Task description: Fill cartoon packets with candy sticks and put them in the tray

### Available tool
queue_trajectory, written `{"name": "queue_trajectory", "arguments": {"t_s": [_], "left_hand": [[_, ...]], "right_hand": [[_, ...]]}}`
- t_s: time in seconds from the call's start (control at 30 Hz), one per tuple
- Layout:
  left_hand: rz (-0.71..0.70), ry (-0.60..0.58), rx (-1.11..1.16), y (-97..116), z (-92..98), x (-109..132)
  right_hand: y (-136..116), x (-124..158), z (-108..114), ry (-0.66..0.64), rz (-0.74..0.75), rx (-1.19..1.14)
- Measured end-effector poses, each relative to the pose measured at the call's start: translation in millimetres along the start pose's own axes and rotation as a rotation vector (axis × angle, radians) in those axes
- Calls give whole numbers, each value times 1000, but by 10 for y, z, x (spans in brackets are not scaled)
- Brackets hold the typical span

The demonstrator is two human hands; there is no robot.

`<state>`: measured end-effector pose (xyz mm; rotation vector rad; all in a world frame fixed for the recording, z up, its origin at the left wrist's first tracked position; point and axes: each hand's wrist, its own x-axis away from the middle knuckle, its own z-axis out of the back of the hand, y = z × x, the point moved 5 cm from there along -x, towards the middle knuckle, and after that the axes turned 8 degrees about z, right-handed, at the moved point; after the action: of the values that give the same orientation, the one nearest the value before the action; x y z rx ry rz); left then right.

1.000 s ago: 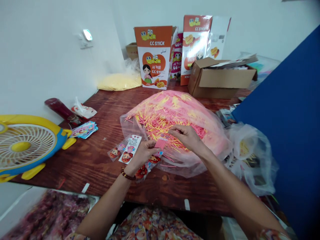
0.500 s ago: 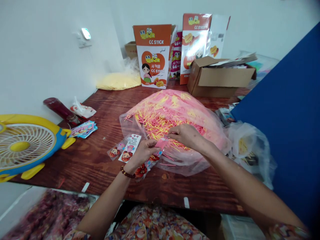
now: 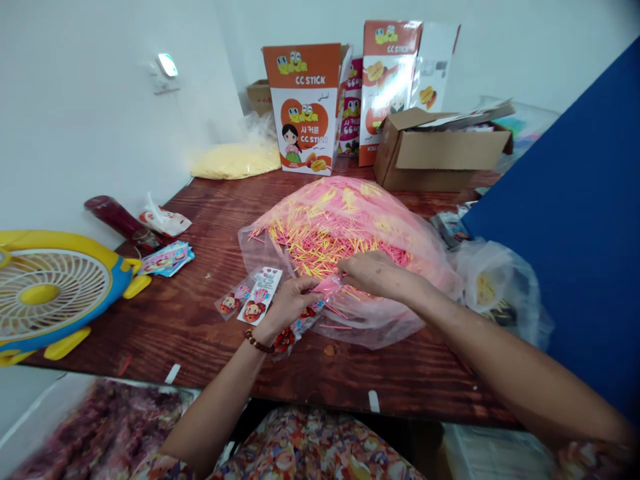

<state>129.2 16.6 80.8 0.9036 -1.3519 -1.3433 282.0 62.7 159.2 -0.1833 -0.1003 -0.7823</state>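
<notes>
A large clear plastic bag [image 3: 400, 227] full of thin pink and yellow sticks [image 3: 320, 247] lies open on the wooden table. At its near edge my left hand [image 3: 290, 305] pinches a small clear packet [image 3: 327, 287] with pink sticks in it. My right hand [image 3: 367, 272] is closed at the far end of this packet; its fingertips are partly hidden. Under and beside my left hand lie printed wrappers [image 3: 300, 323] with a red-haired cartoon figure. Left of that hand are a white printed card [image 3: 260, 295] and another clear wrapper [image 3: 229, 303].
A yellow and blue fan [image 3: 55, 293], a dark red bottle [image 3: 113, 217] and printed cards [image 3: 167, 259] are on the left. Boxes [image 3: 305, 107] and an open carton [image 3: 445, 157] line the back. A blue panel [image 3: 575, 233] and a plastic bag [image 3: 505, 287] are at right.
My right hand has turned and moved slightly, its fingers now tucked down at the packet's end. My left hand stays almost in place. The camera view has shifted slightly.
</notes>
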Motion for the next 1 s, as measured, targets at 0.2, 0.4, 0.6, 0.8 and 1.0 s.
{"name": "queue_trajectory", "arguments": {"t_s": [0.2, 0.4, 0.6, 0.8, 1.0], "left_hand": [[109, 4, 190, -12, 0, 18], [188, 78, 322, -61, 96, 74], [217, 263, 359, -163, 311, 131], [260, 259, 448, -199, 379, 185], [212, 372, 286, -235, 779, 385]], "right_hand": [[193, 40, 3, 211, 137, -465], [503, 99, 124, 636, 30, -1165], [531, 21, -176, 652, -62, -1364], [472, 5, -515, 590, -91, -1420], [470, 14, -848, 492, -127, -1388]]}}
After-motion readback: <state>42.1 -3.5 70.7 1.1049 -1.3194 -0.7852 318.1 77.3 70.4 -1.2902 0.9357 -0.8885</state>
